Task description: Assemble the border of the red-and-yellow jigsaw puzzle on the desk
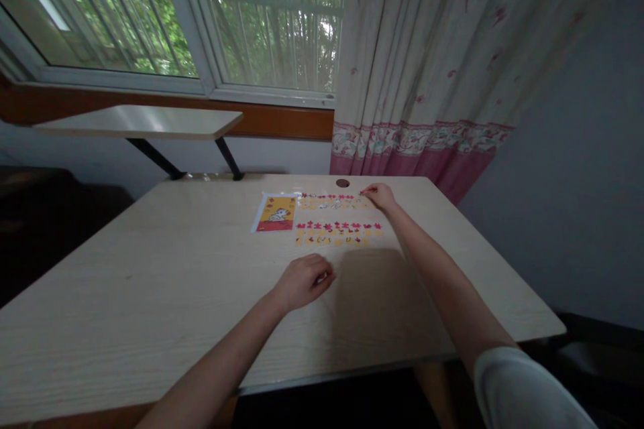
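Rows of small red and yellow puzzle pieces (338,229) lie on the far middle of a pale wooden table (151,295). Left of them lies a reference picture card (276,213), yellow and red with a white figure. My right hand (381,196) reaches to the right end of the farthest row of pieces (332,201), fingers pinched at a piece there. My left hand (304,279) rests on the table nearer to me, fingers curled loosely; whether it holds anything I cannot make out.
A round hole (343,183) is in the table near its far edge. A small shelf (141,122) on black brackets juts from the wall under the window. A pink-hemmed curtain (417,80) hangs at the right.
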The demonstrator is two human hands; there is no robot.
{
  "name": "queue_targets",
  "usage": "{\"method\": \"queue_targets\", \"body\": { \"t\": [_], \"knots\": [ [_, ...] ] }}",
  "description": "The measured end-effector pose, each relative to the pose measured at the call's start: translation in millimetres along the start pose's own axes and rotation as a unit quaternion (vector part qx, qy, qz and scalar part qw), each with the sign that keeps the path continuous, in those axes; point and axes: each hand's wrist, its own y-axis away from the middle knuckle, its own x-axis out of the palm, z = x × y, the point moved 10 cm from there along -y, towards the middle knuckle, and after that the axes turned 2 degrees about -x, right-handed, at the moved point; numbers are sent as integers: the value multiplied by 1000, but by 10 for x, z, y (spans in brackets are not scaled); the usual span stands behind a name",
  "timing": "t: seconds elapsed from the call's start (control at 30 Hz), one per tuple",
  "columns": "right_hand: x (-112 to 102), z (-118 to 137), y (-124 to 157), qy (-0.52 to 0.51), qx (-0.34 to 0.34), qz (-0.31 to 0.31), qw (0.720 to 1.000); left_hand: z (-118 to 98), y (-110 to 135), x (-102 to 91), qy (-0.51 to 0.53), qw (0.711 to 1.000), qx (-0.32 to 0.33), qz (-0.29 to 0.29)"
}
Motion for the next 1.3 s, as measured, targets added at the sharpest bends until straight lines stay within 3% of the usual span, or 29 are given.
{"method": "queue_targets", "body": {
  "t": [0.2,0.87,1.13,1.3],
  "knots": [
    [211,-86,-75,10,14,30,999,-8,5,-7,6,1000,-4,7],
    [293,-45,-75,9,2,94,996,-9,4,3,8,1000,1,4],
    [130,80,68,14,6,78,997,8,10,25,6,1000,2,4],
    [-127,274,404,8,-39,59,997,-15,13,12,6,1000,5,3]
  ]
}}
